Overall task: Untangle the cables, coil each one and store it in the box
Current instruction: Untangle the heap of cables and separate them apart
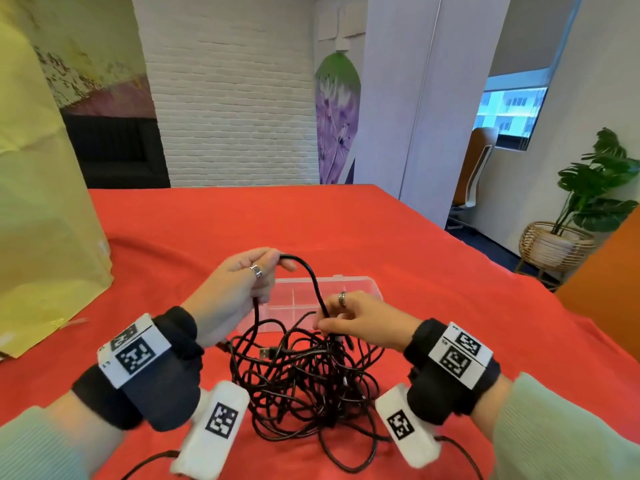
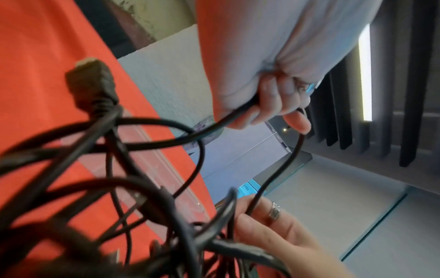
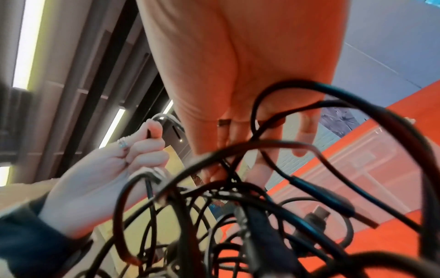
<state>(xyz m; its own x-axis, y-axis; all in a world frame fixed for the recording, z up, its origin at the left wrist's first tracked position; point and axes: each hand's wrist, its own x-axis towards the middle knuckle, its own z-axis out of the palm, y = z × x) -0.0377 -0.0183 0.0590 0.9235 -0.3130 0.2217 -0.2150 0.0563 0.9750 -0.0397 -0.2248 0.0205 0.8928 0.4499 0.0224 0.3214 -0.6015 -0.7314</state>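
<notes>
A tangle of black cables [image 1: 304,379] lies on the red tablecloth in front of me. One strand [image 1: 313,278] rises out of it in an arch between my hands. My left hand [image 1: 249,278] is raised above the pile and grips that strand in curled fingers [image 2: 273,101]. My right hand [image 1: 341,318] is lower, at the top of the tangle, and pinches the same strand [image 2: 273,176] where it enters the pile. A clear plastic box [image 1: 349,289] with compartments stands open just behind the cables. A black plug [image 2: 91,82] hangs close to the left wrist camera.
A large yellow paper bag [image 1: 38,216] stands at the table's left edge. The red tablecloth [image 1: 433,258] stretches far behind and to the right of the box. A potted plant [image 1: 585,202] and a chair [image 1: 474,168] stand off the table's right side.
</notes>
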